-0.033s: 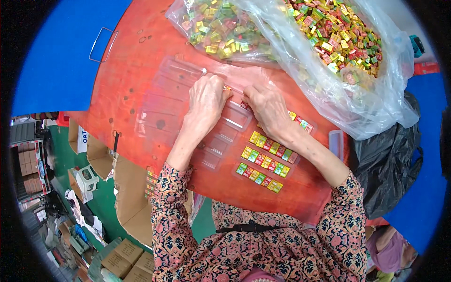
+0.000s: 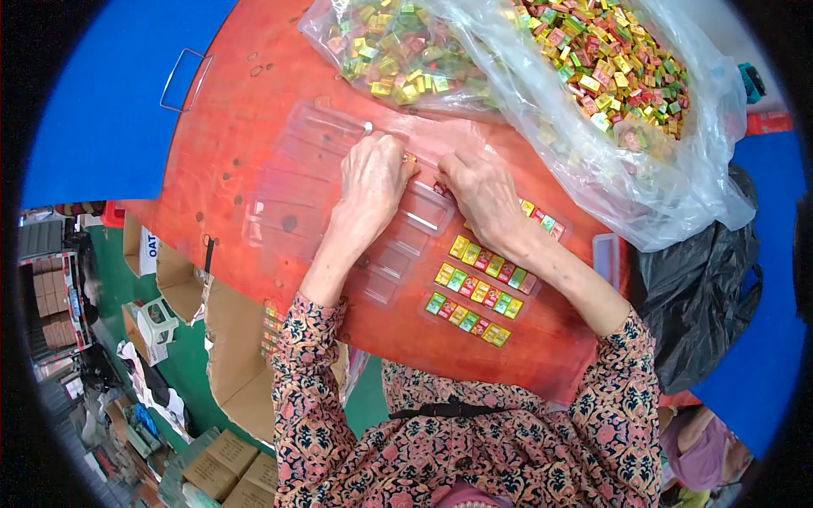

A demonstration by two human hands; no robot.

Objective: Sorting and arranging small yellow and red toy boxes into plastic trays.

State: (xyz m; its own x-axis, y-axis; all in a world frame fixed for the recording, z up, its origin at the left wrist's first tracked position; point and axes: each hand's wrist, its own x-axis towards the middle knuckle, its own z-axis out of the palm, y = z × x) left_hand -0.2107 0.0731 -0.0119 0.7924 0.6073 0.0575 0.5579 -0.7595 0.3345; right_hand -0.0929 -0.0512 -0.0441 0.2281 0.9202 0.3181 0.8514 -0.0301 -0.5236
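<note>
In the head view, with clock directions taken from the middle of the view, both hands are at work just beyond centre over a red table (image 2: 229, 161). The left hand (image 2: 373, 173), toward 11 o'clock, is curled with its knuckles up, fingertips close to one small block (image 2: 411, 158). The right hand (image 2: 481, 190), between 1 and 2 o'clock, is bent inward, its fingertips by a red block (image 2: 440, 188). The two hands are apart. The knuckles hide the contact, so it cannot be told whether either hand is truly pinching a block. Beneath and between them lies a clear tray (image 2: 430, 209).

At 4 o'clock, four rows (image 2: 478, 292) of yellow, green and red blocks lie lined up; the farthest is partly covered by the right forearm. These look done. More coloured rows show at 8 o'clock, by a carton (image 2: 241, 372), perhaps finished too.

Much seems left: the clear trays (image 2: 292, 190) toward 10 o'clock show no blocks, and the tray under the hands appears barely started. Loose blocks (image 2: 601, 76) heap up in an open clear bag (image 2: 716, 144) between 1 and 2 o'clock, with more under plastic at 12 o'clock.
</note>
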